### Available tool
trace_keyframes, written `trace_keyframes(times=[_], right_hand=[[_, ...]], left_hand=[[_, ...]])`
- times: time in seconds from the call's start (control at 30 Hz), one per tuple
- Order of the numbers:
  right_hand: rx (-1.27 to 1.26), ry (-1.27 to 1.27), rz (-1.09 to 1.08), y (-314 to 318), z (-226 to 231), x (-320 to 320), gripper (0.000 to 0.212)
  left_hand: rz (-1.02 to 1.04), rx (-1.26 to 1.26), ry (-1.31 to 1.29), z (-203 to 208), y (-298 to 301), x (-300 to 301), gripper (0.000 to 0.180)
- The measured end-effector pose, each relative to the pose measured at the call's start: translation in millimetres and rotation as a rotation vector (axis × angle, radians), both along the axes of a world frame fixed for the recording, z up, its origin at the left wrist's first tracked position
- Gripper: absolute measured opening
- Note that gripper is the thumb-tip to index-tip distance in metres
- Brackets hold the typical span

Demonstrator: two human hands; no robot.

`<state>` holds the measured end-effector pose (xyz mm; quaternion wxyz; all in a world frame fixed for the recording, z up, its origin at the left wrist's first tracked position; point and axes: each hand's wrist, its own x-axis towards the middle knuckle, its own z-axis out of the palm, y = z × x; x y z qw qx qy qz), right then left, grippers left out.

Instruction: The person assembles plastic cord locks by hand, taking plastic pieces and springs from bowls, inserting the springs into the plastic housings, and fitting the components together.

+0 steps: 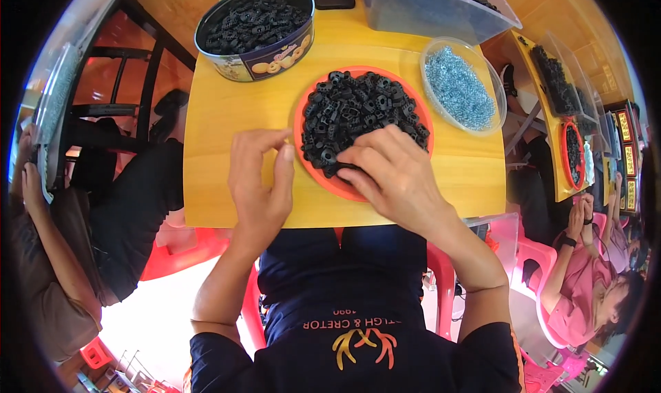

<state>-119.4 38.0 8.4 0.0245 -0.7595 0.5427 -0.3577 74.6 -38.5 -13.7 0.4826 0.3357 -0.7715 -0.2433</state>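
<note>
The black parts [358, 107] lie heaped in a round orange-red dish [300, 138] near the front edge of a yellow table [227, 193]. They appear to be small moulded pieces with holes and openings; by appearance they should be light and stiff, likely hard plastic, fairly smooth, and not readily broken by finger pressure. The loose heap may shift when one piece is drawn out, and neighbouring pieces could catch on each other's edges. The sound place to take hold is judged to be across the opposite outer sides of a single piece, between thumb and forefinger, with light pressure and clear of the openings. The right hand [399, 173] reaches over the dish, thumb and fingertips in contact with the heap at its near side. Thumb and forefinger stand close together with dark material between them; whether a single piece is clamped there cannot be told. The left hand [249, 179] is raised beside the dish's left rim, thumb and forefinger slightly apart, the gap facing the heap, and no piece is visible between them. Contact between its forefinger tip and the rim cannot be confirmed.
</note>
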Motion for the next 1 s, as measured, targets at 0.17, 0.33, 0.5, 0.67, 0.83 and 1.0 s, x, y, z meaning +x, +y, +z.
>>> trace_keyframes(times=[0.17, 0.33, 0.5, 0.67, 0.83, 1.0], right_hand=[[-0.017, 0.079, -0.052, -11, -4, 17, 0.027], [-0.025, 0.055, -0.05, -14, -11, 12, 0.023], [0.029, 0.059, -0.06, -9, -5, 11, 0.022], [-0.024, 0.065, -0.065, -10, -9, 10, 0.02], [-0.095, 0.03, -0.025, -11, -16, 6, 0.021], [-0.043, -0.326, -0.057, -4, -11, 1, 0.025]], left_hand=[[-0.007, 0.07, 0.01, -11, 14, 3, 0.017], [-0.012, 0.095, 0.032, -11, 16, 1, 0.018], [-0.057, -0.005, -0.034, -17, 17, -1, 0.019], [-0.051, -0.022, -0.039, -14, 19, -4, 0.02], [-0.063, -0.001, -0.02, -14, 22, -8, 0.021], [-0.099, 0.014, -0.047, -9, 23, -12, 0.024]])
